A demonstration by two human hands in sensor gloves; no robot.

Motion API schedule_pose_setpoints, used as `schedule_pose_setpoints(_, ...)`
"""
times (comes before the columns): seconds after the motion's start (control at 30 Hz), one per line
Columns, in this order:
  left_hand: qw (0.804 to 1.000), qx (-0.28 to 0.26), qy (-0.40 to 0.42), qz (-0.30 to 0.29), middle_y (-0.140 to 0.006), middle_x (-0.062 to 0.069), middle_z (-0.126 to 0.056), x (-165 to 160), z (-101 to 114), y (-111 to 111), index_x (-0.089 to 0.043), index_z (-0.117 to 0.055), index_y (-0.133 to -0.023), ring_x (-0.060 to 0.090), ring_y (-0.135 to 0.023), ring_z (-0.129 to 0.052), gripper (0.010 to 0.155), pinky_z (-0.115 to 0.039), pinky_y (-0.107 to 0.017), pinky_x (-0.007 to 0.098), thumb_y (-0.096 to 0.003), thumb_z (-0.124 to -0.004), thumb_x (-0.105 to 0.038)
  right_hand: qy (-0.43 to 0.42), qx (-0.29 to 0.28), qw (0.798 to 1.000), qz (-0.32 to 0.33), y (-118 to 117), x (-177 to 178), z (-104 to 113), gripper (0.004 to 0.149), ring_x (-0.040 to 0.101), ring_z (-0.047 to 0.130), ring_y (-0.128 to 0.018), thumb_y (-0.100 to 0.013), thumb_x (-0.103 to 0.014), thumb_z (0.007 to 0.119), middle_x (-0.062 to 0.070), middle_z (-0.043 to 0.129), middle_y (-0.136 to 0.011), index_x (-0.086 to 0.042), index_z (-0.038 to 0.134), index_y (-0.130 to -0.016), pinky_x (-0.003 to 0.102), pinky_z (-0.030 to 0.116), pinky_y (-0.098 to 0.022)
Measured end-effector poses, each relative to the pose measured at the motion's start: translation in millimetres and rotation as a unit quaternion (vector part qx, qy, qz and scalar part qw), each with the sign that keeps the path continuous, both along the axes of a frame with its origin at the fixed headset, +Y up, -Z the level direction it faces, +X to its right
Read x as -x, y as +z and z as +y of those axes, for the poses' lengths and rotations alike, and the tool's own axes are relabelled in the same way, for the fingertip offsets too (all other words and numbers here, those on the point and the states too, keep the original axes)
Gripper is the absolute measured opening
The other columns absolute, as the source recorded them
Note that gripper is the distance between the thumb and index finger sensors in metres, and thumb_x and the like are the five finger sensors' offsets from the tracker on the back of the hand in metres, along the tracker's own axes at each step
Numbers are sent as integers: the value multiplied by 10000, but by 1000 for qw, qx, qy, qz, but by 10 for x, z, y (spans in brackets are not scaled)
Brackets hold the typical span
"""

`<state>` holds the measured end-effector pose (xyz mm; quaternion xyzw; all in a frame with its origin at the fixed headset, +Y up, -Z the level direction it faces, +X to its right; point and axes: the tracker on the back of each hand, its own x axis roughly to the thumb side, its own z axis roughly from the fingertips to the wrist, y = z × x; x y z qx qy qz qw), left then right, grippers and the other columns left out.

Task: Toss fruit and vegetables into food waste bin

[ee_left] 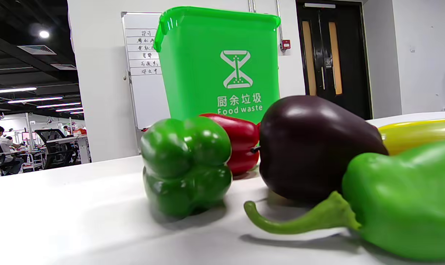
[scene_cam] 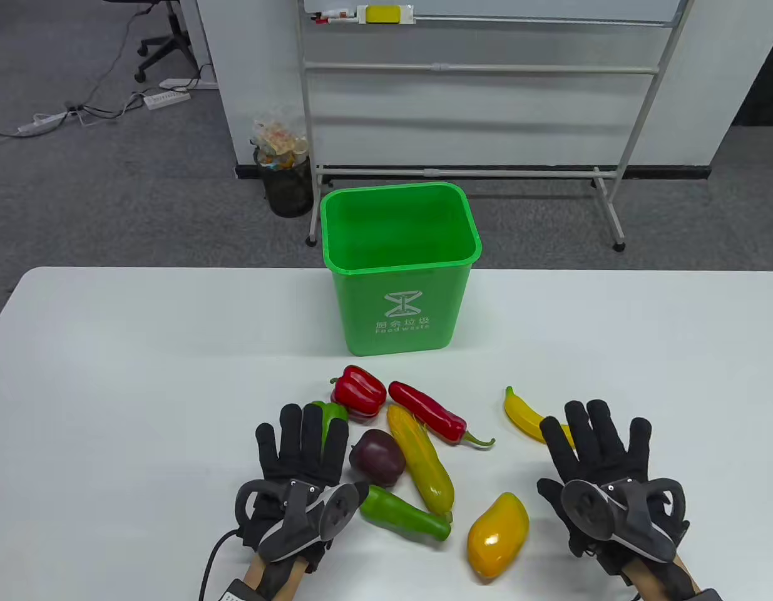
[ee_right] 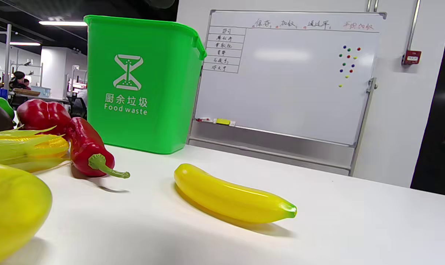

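Observation:
A green food waste bin (scene_cam: 399, 275) stands at the table's far middle, empty inside. In front of it lie a red bell pepper (scene_cam: 358, 392), a green bell pepper (scene_cam: 328, 416), a long red chili (scene_cam: 430, 413), a corn cob (scene_cam: 420, 458), a purple eggplant (scene_cam: 377, 457), a long green pepper (scene_cam: 404, 514), a mango (scene_cam: 497, 535) and a banana (scene_cam: 530, 416). My left hand (scene_cam: 302, 444) lies flat, fingers spread, over the green bell pepper's near side. My right hand (scene_cam: 596, 444) lies flat and empty, fingertips over the banana's near end. The bin (ee_left: 219, 62) (ee_right: 141, 81) shows in both wrist views.
The table's far edge (scene_cam: 173, 270) runs just behind the bin. Beyond it stand a whiteboard stand (scene_cam: 486, 169) and a small dark waste basket (scene_cam: 289, 181) on the floor. Bare table surface lies to the left (scene_cam: 111, 375) and right (scene_cam: 674, 344).

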<state>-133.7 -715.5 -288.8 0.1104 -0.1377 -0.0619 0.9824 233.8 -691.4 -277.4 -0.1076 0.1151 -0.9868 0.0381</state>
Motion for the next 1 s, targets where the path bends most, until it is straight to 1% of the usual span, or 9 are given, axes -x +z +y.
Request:
schedule_pose_setpoints(0.4,1000,7,8,3,-1099,239,-8,77,14,-6,-177,-255,-1083,579,-1009,-62,924,-148,-634,784,-362,-518,-692,-14,18,999,23,61,58,-51,837,382,194,-1169,-392,-638,563,46,122,-1186,-347,232,-1104,776,185,-735)
schedule_pose_setpoints(0.6,1000,12,12,3,-1106,242,-35,98,17,-21,-174,-264,-1082,579,-1014,-87,921,-183,-652,778,-363,-525,-686,-19,9,999,45,101,113,-52,817,370,250,-1168,-397,-615,593,55,167,-1186,-319,315,-1105,775,206,-735)
schedule_pose_setpoints(0.63,1000,12,11,3,-1106,242,-36,99,16,-21,-172,-265,-1082,579,-1014,-91,921,-185,-652,778,-364,-525,-686,-25,8,998,55,110,123,-46,815,379,262,-1165,-397,-609,604,61,182,-1185,-308,331,-1104,774,219,-736)
schedule_pose_setpoints(0.7,1000,14,9,3,-1107,244,-41,103,8,-25,-171,-267,-1082,579,-1015,-94,921,-188,-652,778,-364,-526,-686,-46,15,994,97,137,148,-38,796,377,324,-1156,-404,-576,649,82,224,-1177,-282,387,-1095,755,291,-746)
schedule_pose_setpoints(0.73,1000,16,8,3,-1107,244,-40,104,7,-26,-171,-266,-1081,579,-1015,-94,920,-188,-652,777,-365,-525,-686,-66,26,989,129,158,172,-41,779,381,365,-1148,-404,-555,678,87,266,-1173,-269,433,-1086,742,333,-749)
schedule_pose_setpoints(0.8,1000,17,8,3,-1107,244,-40,105,10,-25,-171,-267,-1081,580,-1015,-96,919,-190,-653,778,-365,-526,-685,-95,61,977,183,185,226,-63,751,383,459,-1122,-405,-497,741,90,349,-1163,-247,494,-1068,716,402,-753)
schedule_pose_setpoints(0.87,1000,18,9,3,-1108,244,-45,102,12,-26,-171,-272,-1081,579,-1016,-102,917,-194,-654,778,-366,-529,-683,-112,106,959,237,213,323,-127,747,369,503,-1106,-392,-459,808,76,395,-1155,-258,532,-1057,699,430,-753)
schedule_pose_setpoints(0.93,1000,21,9,1,-1111,245,-57,96,3,-28,-170,-282,-1081,579,-1018,-112,914,-206,-660,774,-366,-532,-682,-86,138,952,259,238,407,-208,794,344,458,-1121,-375,-462,849,52,359,-1161,-317,485,-1067,693,408,-763)
schedule_pose_setpoints(1.0,1000,24,5,-1,-1114,248,-75,85,-6,-29,-168,-294,-1080,580,-1020,-135,911,-234,-666,770,-366,-534,-680,-32,160,946,279,254,508,-347,833,335,423,-1128,-359,-479,871,10,318,-1166,-395,436,-1065,690,396,-768)
